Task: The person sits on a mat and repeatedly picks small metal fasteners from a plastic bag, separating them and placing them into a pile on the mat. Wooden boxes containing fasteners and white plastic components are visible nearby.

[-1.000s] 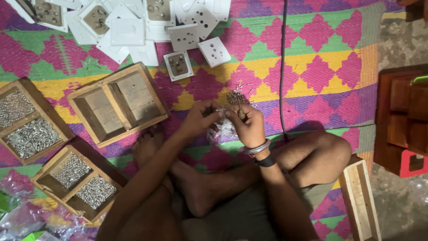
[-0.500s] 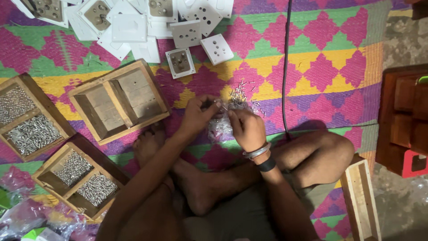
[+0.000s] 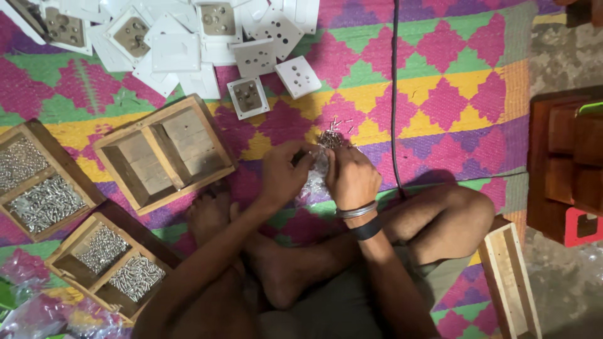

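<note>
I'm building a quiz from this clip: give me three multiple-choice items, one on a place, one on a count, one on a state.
1. Where does the pile of white socket plates lie?
A. At the far edge of the mat, beyond the hands
B. On the person's lap
C. Inside a wooden box

2. How many compartments has the empty wooden box?
A. One
B. Two
C. Four

3. What are the left hand and right hand doing?
A. Resting flat on the knees
B. Meeting over a small clear bag of screws
C. Lifting a plate

Answers: A, the plates lie at the frame's top; B, one divider splits it; B, both hands touch the bag.
</note>
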`<action>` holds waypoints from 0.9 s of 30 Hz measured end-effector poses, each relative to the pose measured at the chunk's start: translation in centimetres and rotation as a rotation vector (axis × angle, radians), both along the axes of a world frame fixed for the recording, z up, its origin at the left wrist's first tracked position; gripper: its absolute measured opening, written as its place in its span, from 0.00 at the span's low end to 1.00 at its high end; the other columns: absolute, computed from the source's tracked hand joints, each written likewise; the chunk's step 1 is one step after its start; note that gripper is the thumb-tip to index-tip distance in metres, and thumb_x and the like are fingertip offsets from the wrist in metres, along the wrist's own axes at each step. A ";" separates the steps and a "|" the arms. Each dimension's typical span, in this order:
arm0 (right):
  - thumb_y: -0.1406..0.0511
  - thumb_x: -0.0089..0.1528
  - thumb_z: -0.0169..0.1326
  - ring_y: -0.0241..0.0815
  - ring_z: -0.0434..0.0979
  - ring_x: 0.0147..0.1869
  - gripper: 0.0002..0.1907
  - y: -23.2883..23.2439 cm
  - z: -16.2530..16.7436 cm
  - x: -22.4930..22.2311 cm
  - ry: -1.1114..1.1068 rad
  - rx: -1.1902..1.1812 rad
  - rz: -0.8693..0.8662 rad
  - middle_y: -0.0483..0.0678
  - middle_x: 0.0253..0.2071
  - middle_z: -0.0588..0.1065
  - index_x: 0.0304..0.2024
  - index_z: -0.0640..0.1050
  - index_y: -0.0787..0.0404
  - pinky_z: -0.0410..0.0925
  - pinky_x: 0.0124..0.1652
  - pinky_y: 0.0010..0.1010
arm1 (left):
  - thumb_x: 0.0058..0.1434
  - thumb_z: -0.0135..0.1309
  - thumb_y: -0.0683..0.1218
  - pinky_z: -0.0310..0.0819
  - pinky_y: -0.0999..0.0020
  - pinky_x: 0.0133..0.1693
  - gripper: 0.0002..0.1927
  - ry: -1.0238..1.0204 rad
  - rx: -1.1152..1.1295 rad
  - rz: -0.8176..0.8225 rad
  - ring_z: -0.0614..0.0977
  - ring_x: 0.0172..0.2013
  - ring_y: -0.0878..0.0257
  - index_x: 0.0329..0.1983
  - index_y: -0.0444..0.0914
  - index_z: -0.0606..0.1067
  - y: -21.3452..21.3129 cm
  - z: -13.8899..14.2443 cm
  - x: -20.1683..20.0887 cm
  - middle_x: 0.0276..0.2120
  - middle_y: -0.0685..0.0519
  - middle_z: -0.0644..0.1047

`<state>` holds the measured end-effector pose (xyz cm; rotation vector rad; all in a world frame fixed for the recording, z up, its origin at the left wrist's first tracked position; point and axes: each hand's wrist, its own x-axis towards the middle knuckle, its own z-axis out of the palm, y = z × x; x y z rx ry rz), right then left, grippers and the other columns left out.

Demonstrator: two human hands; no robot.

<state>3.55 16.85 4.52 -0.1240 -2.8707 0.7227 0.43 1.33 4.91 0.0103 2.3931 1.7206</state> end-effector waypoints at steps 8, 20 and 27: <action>0.57 0.73 0.53 0.37 0.71 0.24 0.16 7.1 -0.8 -1.3 -0.393 -0.771 -0.272 0.44 0.26 0.75 0.38 0.81 0.61 0.63 0.25 0.30 | 0.67 0.56 0.43 0.83 0.72 0.36 0.09 -0.351 0.387 0.049 0.84 0.30 0.66 0.43 0.31 0.79 -1.2 -1.1 0.8 0.30 0.50 0.82; 0.73 0.65 0.58 0.30 0.76 0.42 0.06 1.1 -4.5 -0.3 -0.114 -1.121 0.237 0.40 0.40 0.77 0.45 0.79 0.61 0.71 0.39 0.22 | 0.60 0.59 0.47 0.75 0.66 0.32 0.11 -0.040 -0.052 -0.097 0.81 0.27 0.65 0.36 0.33 0.80 -2.1 -7.8 0.2 0.26 0.49 0.80; 0.69 0.63 0.59 0.25 0.71 0.27 0.03 1.0 -3.9 0.5 -0.412 -1.178 0.016 0.38 0.28 0.77 0.40 0.81 0.60 0.63 0.26 0.20 | 0.58 0.63 0.50 0.71 0.70 0.22 0.13 -0.376 0.029 -0.087 0.78 0.17 0.67 0.32 0.34 0.82 -0.8 -6.4 -0.9 0.18 0.52 0.81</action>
